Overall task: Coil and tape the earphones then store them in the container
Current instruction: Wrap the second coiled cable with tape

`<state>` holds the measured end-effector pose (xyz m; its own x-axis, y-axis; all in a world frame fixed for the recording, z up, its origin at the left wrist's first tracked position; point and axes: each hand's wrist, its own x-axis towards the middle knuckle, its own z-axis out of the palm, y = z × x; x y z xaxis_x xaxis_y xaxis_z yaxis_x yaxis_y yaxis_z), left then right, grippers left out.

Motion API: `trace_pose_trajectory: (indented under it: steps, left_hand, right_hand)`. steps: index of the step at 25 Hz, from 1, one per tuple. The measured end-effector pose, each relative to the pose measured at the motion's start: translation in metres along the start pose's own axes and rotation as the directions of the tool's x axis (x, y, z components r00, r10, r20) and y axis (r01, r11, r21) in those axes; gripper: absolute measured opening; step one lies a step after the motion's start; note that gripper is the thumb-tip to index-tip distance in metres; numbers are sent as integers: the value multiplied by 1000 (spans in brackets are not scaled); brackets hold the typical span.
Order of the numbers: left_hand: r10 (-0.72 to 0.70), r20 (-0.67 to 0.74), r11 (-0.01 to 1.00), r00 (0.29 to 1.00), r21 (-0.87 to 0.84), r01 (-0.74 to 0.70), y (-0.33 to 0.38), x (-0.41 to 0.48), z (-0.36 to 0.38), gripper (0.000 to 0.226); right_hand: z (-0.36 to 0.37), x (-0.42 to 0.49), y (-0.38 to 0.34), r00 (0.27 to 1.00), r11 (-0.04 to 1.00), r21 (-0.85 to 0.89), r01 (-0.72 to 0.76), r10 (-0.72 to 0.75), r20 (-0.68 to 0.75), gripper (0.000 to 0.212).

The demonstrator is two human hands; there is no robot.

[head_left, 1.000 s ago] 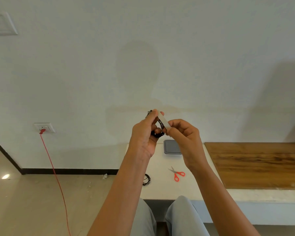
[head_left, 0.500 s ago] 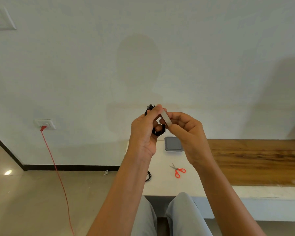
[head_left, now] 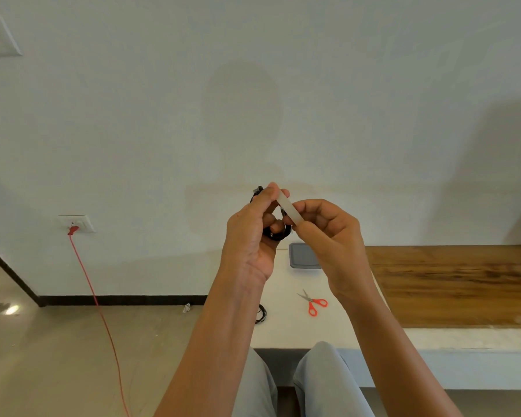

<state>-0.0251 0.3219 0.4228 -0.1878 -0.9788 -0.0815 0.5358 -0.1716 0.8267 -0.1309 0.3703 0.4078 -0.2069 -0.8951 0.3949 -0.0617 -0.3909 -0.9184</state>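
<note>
My left hand [head_left: 250, 236] holds a small black coil of earphones [head_left: 278, 234] up in front of the wall, fingers wrapped around it so most of the coil is hidden. A strip of pale tape [head_left: 289, 210] runs from my left thumb tip down to my right hand [head_left: 331, 233], which pinches its lower end. The grey container [head_left: 303, 256] with its lid on sits on the white table [head_left: 289, 329] just below my hands. A second black coil [head_left: 260, 314] lies at the table's left edge, partly behind my left forearm.
Red-handled scissors [head_left: 313, 303] lie on the white table in front of the container. A wooden board [head_left: 457, 284] covers the table's right part. A red cable [head_left: 97, 305] runs from a wall socket [head_left: 76, 223] down across the floor. My knees are below the table edge.
Both hands have stayed together at about the same place; the view has tilted slightly upward. The tape strip stays stretched between my left thumb and right fingers.
</note>
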Motion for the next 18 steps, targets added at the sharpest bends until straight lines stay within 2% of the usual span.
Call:
trace_pose_trajectory:
  steps: [6, 10, 15, 18]
  left_hand:
    - [-103, 56, 987, 993, -120, 110, 6, -1, 1, 23]
    - [-96, 53, 985, 994, -136, 103, 4, -1, 2, 23]
    - [-101, 15, 981, 995, -163, 102, 5, 3, 0, 22]
    - [-110, 2, 979, 994, -173, 108, 0, 6, -3, 20]
  right_hand:
    - [-4, 0, -4, 1000, 1000, -24, -3, 3, 15, 26]
    - [-1, 0, -3, 1000, 1000, -5, -23, 23, -11, 23]
    - [0, 0, -2, 999, 999, 24, -41, 41, 13, 32]
    - [3, 3, -3, 996, 991, 94, -91, 91, 8, 19]
